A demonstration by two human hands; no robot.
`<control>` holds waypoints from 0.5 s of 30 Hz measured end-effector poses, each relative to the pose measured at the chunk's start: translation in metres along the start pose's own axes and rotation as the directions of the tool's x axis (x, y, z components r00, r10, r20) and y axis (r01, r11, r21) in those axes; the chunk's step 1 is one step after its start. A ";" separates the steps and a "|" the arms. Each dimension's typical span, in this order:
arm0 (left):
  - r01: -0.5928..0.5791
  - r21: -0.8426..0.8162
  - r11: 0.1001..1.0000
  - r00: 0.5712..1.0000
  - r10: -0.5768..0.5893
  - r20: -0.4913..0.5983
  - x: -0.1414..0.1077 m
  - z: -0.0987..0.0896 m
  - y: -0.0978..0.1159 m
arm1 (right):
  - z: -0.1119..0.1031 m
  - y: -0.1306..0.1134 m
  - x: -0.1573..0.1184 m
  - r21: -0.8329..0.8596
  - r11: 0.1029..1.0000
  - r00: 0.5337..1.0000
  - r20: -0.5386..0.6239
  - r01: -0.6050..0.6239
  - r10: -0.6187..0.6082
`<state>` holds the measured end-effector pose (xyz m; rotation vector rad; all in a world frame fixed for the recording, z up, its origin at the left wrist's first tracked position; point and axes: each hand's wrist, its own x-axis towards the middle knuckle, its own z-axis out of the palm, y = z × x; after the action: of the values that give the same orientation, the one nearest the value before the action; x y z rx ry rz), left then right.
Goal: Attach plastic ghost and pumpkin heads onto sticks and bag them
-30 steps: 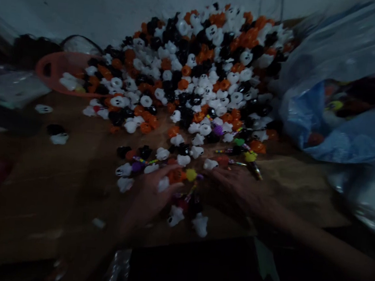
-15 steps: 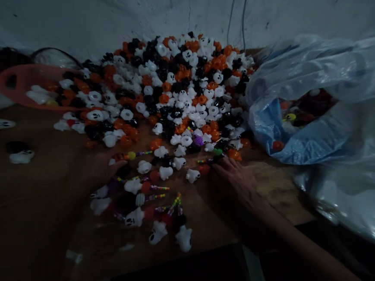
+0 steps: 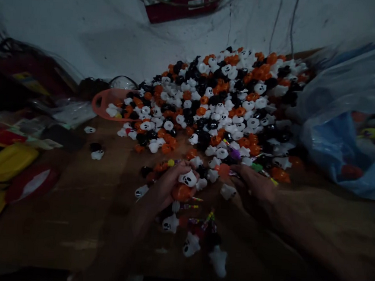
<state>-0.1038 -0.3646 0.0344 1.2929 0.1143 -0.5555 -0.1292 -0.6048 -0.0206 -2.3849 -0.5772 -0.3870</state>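
My left hand [image 3: 164, 186] is closed around a white ghost figure [image 3: 188, 178] and an orange piece [image 3: 181, 193] under it. To its right, my right hand [image 3: 257, 184] has its fingertips closed on the end of an orange-red cap [image 3: 223, 170], whose far side touches a white figure. Several ghost-topped sticks with coloured candy-like beads lie in front, among them one white ghost [image 3: 191, 244] and another ghost [image 3: 170, 222]. Behind both hands rises a big pile of white, black and orange figures [image 3: 221, 106]. Dim light hides the finer details.
An orange scoop [image 3: 101, 103] lies at the pile's left edge. On the right stands a clear and blue plastic bag [image 3: 330, 147] with coloured pieces inside. Yellow and red items [image 3: 7, 161] lie at far left. A red-edged calendar [image 3: 184, 10] hangs on the wall.
The view has swung left, bringing the yellow items and calendar in. My left hand has moved right and picked up the ghost and orange piece. My right hand now grips the orange-red cap.
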 end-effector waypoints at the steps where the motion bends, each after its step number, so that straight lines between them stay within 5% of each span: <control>1: 0.043 -0.111 0.993 0.994 -0.032 0.101 0.001 0.006 -0.004 | 0.002 -0.005 0.003 0.019 0.999 0.999 -0.001 0.032 -0.032; 3: 0.074 -0.148 0.986 0.987 -0.052 0.150 0.003 0.010 -0.009 | 0.003 -0.012 0.004 0.041 0.998 0.999 -0.010 0.053 -0.052; 10: -0.036 0.001 0.999 0.999 0.036 0.036 0.011 0.009 -0.027 | -0.002 -0.022 -0.004 0.083 0.994 0.997 -0.005 0.074 -0.073; 13: -0.094 0.271 0.958 0.990 0.119 -0.076 0.005 0.013 -0.029 | 0.000 -0.021 -0.002 0.066 0.992 0.993 -0.032 0.112 -0.110; 15: -0.098 0.573 0.814 0.974 0.197 -0.113 0.000 0.015 -0.027 | -0.001 -0.019 0.001 0.048 0.991 0.990 -0.069 0.125 -0.121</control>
<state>-0.1193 -0.3825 0.0153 1.9158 -0.0183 -0.3505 -0.1375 -0.5923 -0.0092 -2.2844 -0.6977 -0.4962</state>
